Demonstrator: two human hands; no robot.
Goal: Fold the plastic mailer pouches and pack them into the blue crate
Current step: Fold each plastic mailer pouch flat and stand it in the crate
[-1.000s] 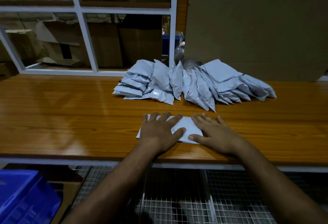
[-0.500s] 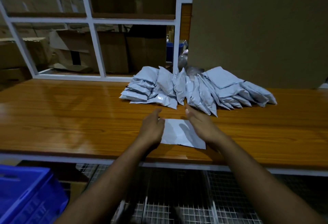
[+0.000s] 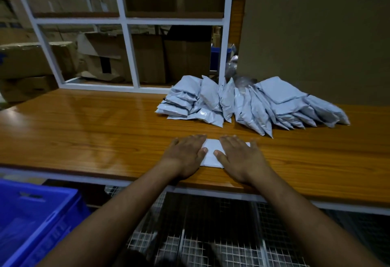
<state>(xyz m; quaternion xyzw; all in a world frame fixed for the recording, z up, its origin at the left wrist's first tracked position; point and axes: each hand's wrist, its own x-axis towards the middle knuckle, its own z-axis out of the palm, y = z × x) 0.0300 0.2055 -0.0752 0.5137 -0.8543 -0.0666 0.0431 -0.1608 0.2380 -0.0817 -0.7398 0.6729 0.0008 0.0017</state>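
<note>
A folded white mailer pouch (image 3: 211, 152) lies flat near the front edge of the wooden table (image 3: 84, 131). My left hand (image 3: 185, 154) presses on its left part with straight fingers. My right hand (image 3: 238, 157) lies flat over its right part, and only a strip of the pouch shows between the two hands. Behind them, a heap of several grey-white mailer pouches (image 3: 253, 106) leans across the back of the table. The blue crate (image 3: 35, 218) stands below the table at the lower left, its inside mostly out of view.
A white metal frame (image 3: 126, 51) rises at the table's back, with cardboard boxes (image 3: 135, 57) behind it. A large brown board (image 3: 316, 34) stands at the back right. Wire mesh shelving (image 3: 211, 235) runs under the table.
The pouch is folded smaller than before. Both hands, which were raised at its edges half a second ago, have come down flat on it. The view has shifted, showing more of the crate.
</note>
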